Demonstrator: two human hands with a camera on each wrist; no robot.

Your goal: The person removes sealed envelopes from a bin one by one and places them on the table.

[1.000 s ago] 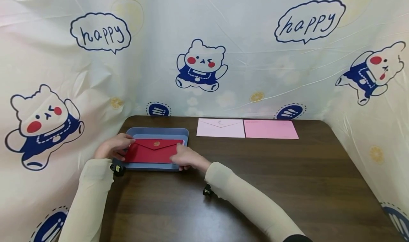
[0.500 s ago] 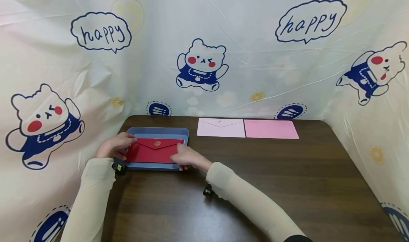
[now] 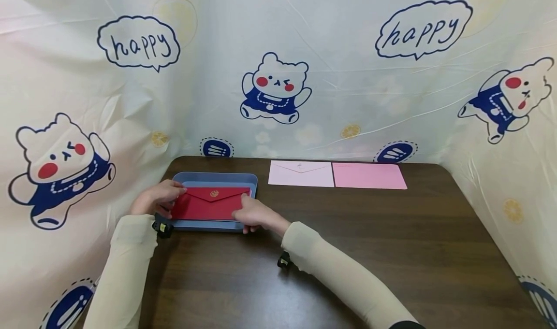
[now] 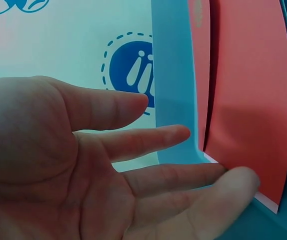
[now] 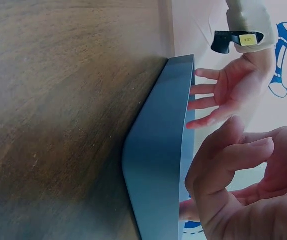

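A red envelope (image 3: pixel 209 204) with a gold emblem on its flap lies in a shallow blue tray (image 3: pixel 213 177), flap side up. At its left end is my left hand (image 3: pixel 157 197). Its fingers look mostly straight in both wrist views, with one digit at the envelope's corner. Over the right end rests my right hand (image 3: pixel 256 214), its upper digits on the envelope. In the right wrist view, several fingers (image 5: pixel 233 165) of it are curled beside the tray wall (image 5: pixel 156 150). That view hides the envelope, so a pinch cannot be made out.
A pale envelope (image 3: pixel 299 175) and a pink card or envelope (image 3: pixel 369 176) lie side by side along the back of the brown wooden table (image 3: pixel 348 251). A printed cloth (image 3: pixel 339 78) hangs behind and at both sides.
The red envelope has shifted slightly toward the back of the tray, and its front edge now shows a thin dark gap. Both hands stay at its ends, almost unmoved.
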